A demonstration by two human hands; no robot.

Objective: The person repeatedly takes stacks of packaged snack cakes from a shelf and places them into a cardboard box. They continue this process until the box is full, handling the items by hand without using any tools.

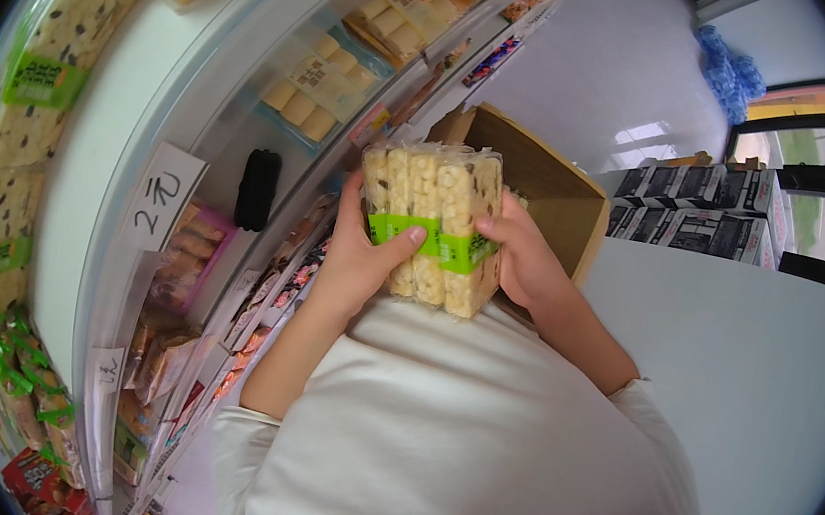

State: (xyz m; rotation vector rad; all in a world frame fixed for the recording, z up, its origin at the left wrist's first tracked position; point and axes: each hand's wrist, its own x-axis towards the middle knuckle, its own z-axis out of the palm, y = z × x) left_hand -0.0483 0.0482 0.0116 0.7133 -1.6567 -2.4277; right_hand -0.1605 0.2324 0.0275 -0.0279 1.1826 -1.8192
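In front of my body I hold a stack of several clear-wrapped puffed-rice bars (431, 191), standing side by side with bright green label bands across their middles. My left hand (364, 249) clasps the stack from the left, its thumb lying over the green band. On the opposite side my right hand (522, 250) presses against the outermost bar, with the thumb near its front edge. Behind the stack and right hand stands an open cardboard box (566, 191); most of its inside is hidden.
At left, a shelf unit (169, 66) carries packaged snacks, including more wrapped bars (68, 18) and packs of cream-coloured rolls (317, 89). A handwritten price card (163, 193) is on its edge. A white table surface (714, 327) lies at right, with stacked cartons (697, 204) beyond.
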